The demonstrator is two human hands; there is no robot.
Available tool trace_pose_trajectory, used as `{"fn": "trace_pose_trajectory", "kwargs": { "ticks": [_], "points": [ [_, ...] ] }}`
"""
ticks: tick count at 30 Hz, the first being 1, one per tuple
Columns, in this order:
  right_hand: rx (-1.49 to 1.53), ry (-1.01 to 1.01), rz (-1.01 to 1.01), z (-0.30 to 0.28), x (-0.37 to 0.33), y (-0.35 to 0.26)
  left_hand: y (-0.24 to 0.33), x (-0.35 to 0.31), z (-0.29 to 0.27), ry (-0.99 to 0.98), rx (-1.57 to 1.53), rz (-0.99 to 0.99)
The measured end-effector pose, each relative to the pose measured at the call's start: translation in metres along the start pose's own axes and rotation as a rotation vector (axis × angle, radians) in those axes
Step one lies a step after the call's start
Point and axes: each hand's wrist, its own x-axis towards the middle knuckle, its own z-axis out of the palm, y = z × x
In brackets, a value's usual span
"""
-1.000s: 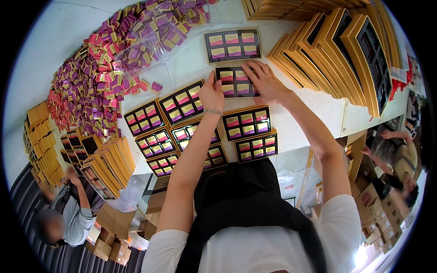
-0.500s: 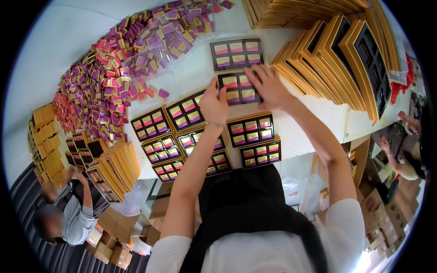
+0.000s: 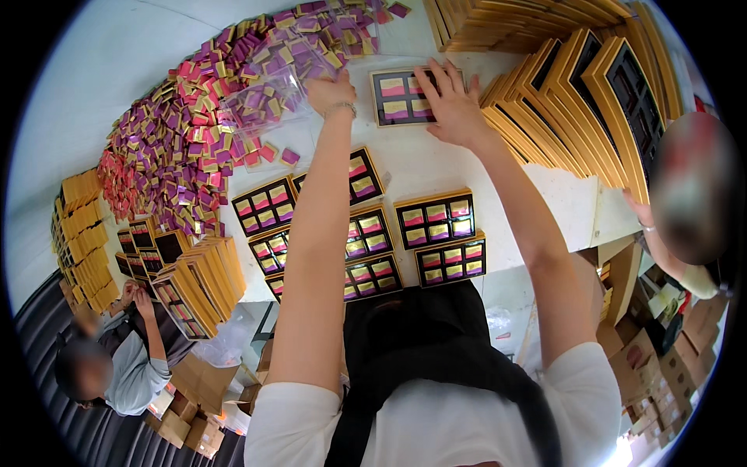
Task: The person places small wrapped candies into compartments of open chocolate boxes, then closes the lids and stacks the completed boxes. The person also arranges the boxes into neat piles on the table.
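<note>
My left hand (image 3: 331, 94) reaches to the pile's edge, its fingers curled at the rim of a clear plastic cover (image 3: 289, 93); part of the grip is hidden. My right hand (image 3: 455, 105) lies with fingers spread over the right side of a black compartment box (image 3: 382, 99) with small pink, purple and gold pieces in it. The hand hides its right-hand compartments. Nearer to me, filled boxes (image 3: 434, 219) with gold edges sit in rows, some behind my left forearm.
A big heap of small wrapped pieces (image 3: 167, 140) covers the table's far left. Stacked gold-edged boxes (image 3: 537, 109) lean in rows at the right; another stack (image 3: 206, 276) stands at the left. One co-worker (image 3: 136, 373) is at the left, another person (image 3: 696, 280) at the right.
The nearer of the two far boxes has gone up to the farther one's place; only one shows there now. My left hand left it for the plastic covers; my right hand stayed on it.
</note>
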Motion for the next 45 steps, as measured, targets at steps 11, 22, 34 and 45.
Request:
{"fn": "trace_pose_trajectory", "kwargs": {
  "ticks": [11,22,34,45],
  "points": [
    [1.404,0.066,0.237,-0.065,-0.082,-0.046,0.057,-0.150,-0.182,0.007,-0.067,0.413],
    [1.251,-0.143,0.370,-0.015,-0.209,-0.028,-0.033,-0.297,-0.166,-0.643,-0.384,0.089],
    [1.381,-0.208,0.441,0.026,-0.214,-0.015,-0.075,-0.289,-0.117,-0.492,-0.054,0.164],
    [1.041,-0.097,0.222,0.027,-0.188,-0.003,-0.077,-0.238,-0.061,-0.543,-0.427,-0.062]
  ]
}}
